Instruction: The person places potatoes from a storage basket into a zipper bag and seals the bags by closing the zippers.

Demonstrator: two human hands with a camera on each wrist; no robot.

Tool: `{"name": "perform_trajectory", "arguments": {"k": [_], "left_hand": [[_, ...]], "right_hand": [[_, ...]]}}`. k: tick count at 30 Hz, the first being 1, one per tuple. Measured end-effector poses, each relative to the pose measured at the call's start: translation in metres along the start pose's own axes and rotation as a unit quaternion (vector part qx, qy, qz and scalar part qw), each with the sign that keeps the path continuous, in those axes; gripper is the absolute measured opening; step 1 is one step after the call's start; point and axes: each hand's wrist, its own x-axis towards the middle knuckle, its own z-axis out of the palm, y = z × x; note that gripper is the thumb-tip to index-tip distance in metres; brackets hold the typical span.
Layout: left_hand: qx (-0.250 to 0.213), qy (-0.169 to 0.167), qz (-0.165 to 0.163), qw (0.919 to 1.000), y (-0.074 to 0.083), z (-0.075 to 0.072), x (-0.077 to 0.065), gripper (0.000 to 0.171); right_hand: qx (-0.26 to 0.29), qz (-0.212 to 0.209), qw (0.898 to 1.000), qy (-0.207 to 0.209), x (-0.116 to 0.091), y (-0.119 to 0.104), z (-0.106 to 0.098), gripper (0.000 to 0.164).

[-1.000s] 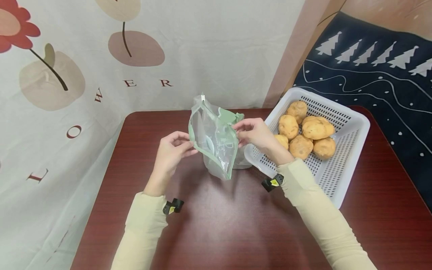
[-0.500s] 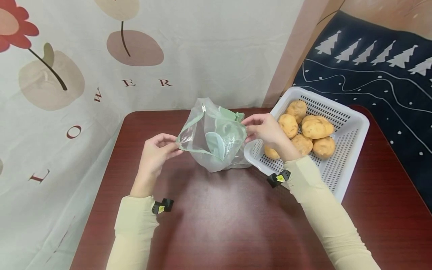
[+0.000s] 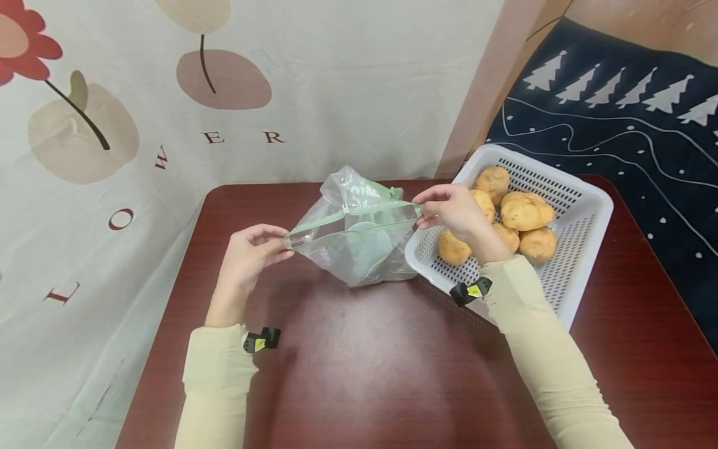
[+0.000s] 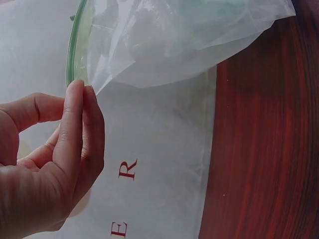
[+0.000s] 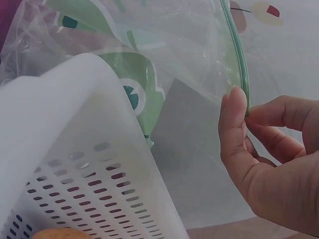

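Observation:
A clear plastic zip bag (image 3: 367, 249) with a green-trimmed mouth and green print stands near the back of the table, its mouth stretched sideways into a narrow slit. At the left end of the mouth, my left hand (image 3: 244, 262) pinches the green strip; the left wrist view shows thumb and fingers of that hand (image 4: 65, 149) meeting on the bag's corner (image 4: 79, 55). My right hand (image 3: 460, 215) pinches the opposite end, over the basket's near-left side. In the right wrist view, the bag (image 5: 197, 45) hangs from that pinch, behind the basket wall.
On the right, a white perforated plastic basket (image 3: 586, 249) holds several potatoes (image 3: 527, 212). The dark red table (image 3: 359, 374) ends at a pale flower-printed curtain (image 3: 359, 81) behind. A navy cloth with white trees (image 3: 617, 137) hangs at the right.
My hands have moved apart, left hand to the left and right hand to the right. The bag's mouth has gone from gaping wide to a drawn-out slit facing upward.

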Motion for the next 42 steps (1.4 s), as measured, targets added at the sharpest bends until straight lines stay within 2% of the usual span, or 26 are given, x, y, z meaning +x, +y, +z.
{"name": "perform_trajectory", "arguments": {"k": [4,9,15,21,29,42], "left_hand": [[-0.002,-0.002,0.003,1.0,-0.001,0.0,0.001,0.021],[-0.03,-0.011,0.006,0.9995,-0.003,0.002,0.004,0.012],[-0.061,-0.028,0.004,0.9977,-0.003,0.008,0.008,0.021],[-0.09,-0.042,0.01,0.9951,-0.003,0.016,0.012,0.023],[-0.1,-0.042,0.029,0.9937,0.0,0.025,0.015,0.021],[-0.095,-0.04,0.015,0.9946,-0.001,0.044,0.018,0.015]], "right_hand": [[-0.006,0.001,1.0,0.001,0.0,0.0,-0.001,0.024],[-0.001,0.001,1.0,-0.001,0.001,0.002,0.0,0.026],[0.001,-0.006,1.0,-0.014,0.0,0.003,0.002,0.026],[0.028,-0.007,0.999,-0.032,0.0,0.002,0.006,0.026],[0.05,-0.008,0.998,-0.043,0.001,0.001,0.007,0.016],[0.026,-0.014,0.997,-0.076,-0.002,-0.001,0.012,0.026]]}}
